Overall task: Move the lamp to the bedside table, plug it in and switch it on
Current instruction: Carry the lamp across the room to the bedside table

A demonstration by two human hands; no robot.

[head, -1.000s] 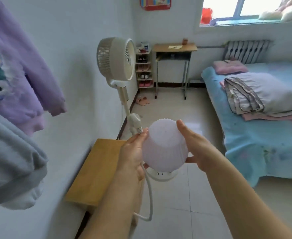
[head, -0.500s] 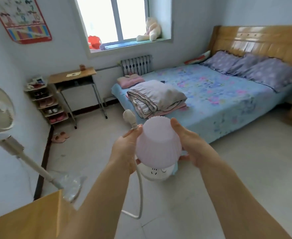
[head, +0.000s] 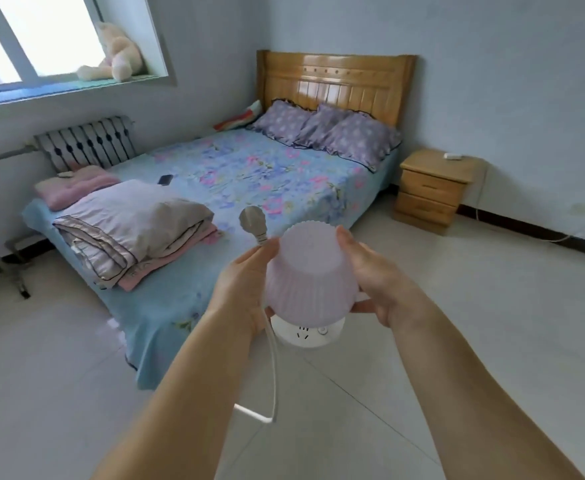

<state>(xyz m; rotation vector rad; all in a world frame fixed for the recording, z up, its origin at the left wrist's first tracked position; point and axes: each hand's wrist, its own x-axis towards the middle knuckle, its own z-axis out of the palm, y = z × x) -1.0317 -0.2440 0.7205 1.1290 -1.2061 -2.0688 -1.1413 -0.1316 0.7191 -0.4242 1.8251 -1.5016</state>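
Head view showed the lamp [head: 310, 278] carried in mid-air over the floor, well short of the bedside table [head: 434, 188], its ribbed shade cupped between both palms. The left hand [head: 246, 289] pressed the shade's side and also pinched the plug [head: 253, 223] upright, likely so the cord [head: 273, 372] looping below would not drag. The right hand [head: 370, 275] wrapped the opposite side, fingers under the shade, steadying the white base. Beyond the lamp, the bedside table stood beside the bed [head: 249, 174], by the headboard, with a small white object on top.
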